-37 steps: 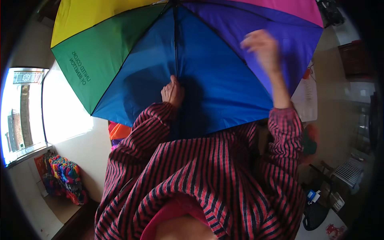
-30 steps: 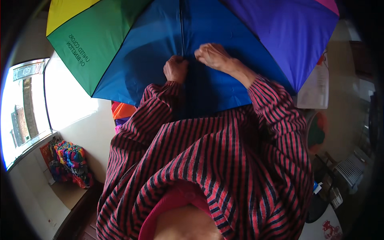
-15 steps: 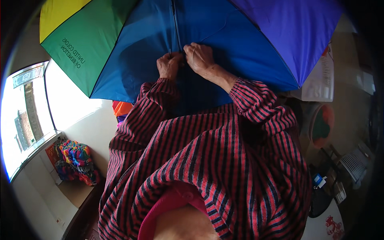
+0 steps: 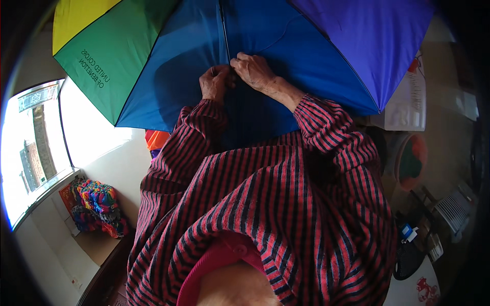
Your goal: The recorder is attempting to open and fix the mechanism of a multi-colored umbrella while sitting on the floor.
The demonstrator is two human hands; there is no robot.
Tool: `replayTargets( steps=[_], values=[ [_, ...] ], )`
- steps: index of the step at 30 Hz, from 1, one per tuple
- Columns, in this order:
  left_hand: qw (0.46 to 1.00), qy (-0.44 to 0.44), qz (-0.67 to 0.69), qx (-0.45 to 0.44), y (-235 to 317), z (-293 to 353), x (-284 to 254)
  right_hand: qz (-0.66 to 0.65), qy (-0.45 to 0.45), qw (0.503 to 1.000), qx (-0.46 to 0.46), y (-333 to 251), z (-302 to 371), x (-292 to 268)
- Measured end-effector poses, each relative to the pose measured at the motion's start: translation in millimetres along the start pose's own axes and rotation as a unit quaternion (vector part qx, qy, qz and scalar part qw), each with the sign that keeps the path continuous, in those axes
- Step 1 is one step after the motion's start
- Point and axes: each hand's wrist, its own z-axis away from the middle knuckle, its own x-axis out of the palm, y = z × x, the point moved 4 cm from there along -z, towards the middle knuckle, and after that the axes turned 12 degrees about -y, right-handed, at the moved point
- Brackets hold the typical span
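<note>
An opened umbrella (image 4: 178, 76) with yellow, green, blue and purple panels spreads before me, its inside facing me. Along the middle of the blue part runs a thin dark rib (image 4: 224, 30). My right hand (image 4: 253, 71) is closed, its fingertips pinching the umbrella at the lower part of that rib. Just left of it and slightly lower, my left hand (image 4: 215, 82) is closed too, thumb and fingers together; what they hold is too small to make out. A thin thread (image 4: 283, 35) curves over the blue cloth to the upper right of my right hand.
A bright window (image 4: 38, 148) is at the left, with a bundle of multicoloured yarn (image 4: 99, 196) below it. On the right stand a clear plastic box (image 4: 406, 104), a round tub with green contents (image 4: 411, 162) and a slatted chair (image 4: 453, 211). Something orange (image 4: 157, 138) shows under the umbrella's left edge.
My right hand has shifted slightly left and up, closer to the rib. A thin upright sliver above my left fingers no longer stands up. The umbrella has barely moved.
</note>
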Motion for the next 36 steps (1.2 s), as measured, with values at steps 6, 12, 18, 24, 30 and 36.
replayTargets(
  steps=[6, 12, 18, 24, 30, 36],
  values=[
    [0.998, 0.043, 0.025, -0.031, 0, 5, 3, 0.015, 0.013, 0.999, 0.03, -1, 4, -6],
    [0.998, 0.007, 0.052, -0.04, -5, 4, -1, -0.005, 0.031, 0.999, 0.026, -6, 7, -9],
    [0.997, -0.05, 0.047, -0.047, -3, -3, -2, -0.012, 0.039, 0.999, 0.019, -4, 1, -9],
    [0.999, 0.007, 0.033, -0.025, 8, 10, 4, -0.515, 0.053, 0.839, 0.168, 31, -6, -95],
    [0.999, 0.025, -0.039, -0.012, 4, 8, 4, -0.57, 0.506, 0.647, 0.025, 97, 25, -185],
    [0.999, 0.027, -0.02, -0.023, 4, 7, 10, 0.176, 0.179, 0.965, 0.073, 10, -10, -53]
  ],
)
